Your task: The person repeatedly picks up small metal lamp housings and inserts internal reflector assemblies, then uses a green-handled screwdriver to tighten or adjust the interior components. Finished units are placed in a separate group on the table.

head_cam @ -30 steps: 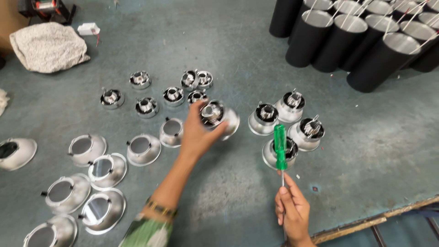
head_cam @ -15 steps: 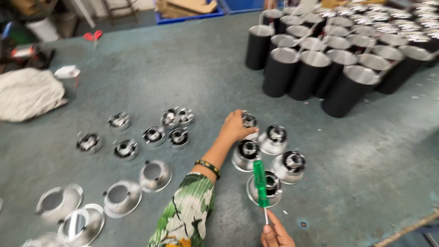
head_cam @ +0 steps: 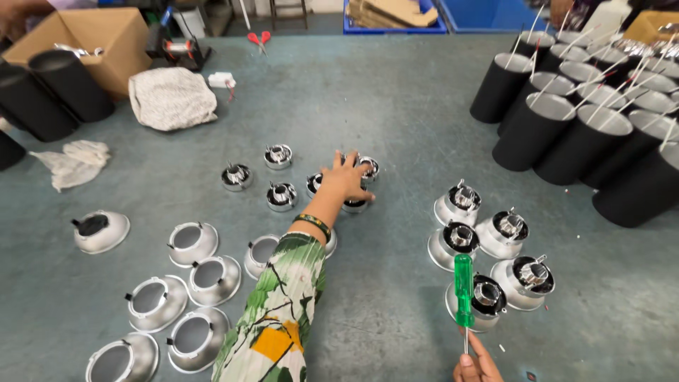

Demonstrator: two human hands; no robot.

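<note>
My left hand [head_cam: 346, 180] is stretched out flat, fingers spread, laid over one of the small round metal fittings [head_cam: 281, 195] on the grey table [head_cam: 396, 106]; whether the fingers have closed on the piece under the palm I cannot tell. One fitting shows just past my fingertips, another peeks out under the heel of the hand. The rest of that loose cluster lies just to its left.

My right hand [head_cam: 477, 364] sits at the bottom edge, well apart from the left, fingers pinched on the metal shaft of a green-handled screwdriver [head_cam: 463, 283] held upright, handle uppermost. The handle stands in front of a group of five assembled silver lamp housings [head_cam: 460, 204], each with a dark fitting seated on top.

Left sleeve is a green and white leaf print, with a dark bracelet [head_cam: 312, 223] at the wrist.

Down-left of my arm: empty silver reflector cups [head_cam: 192, 242], open side up. Far right: tall black cylinders [head_cam: 534, 131] packed close together. Far left: a cardboard box [head_cam: 88, 35], a crumpled white cloth [head_cam: 172, 97], red-handled scissors [head_cam: 258, 39] beyond.
</note>
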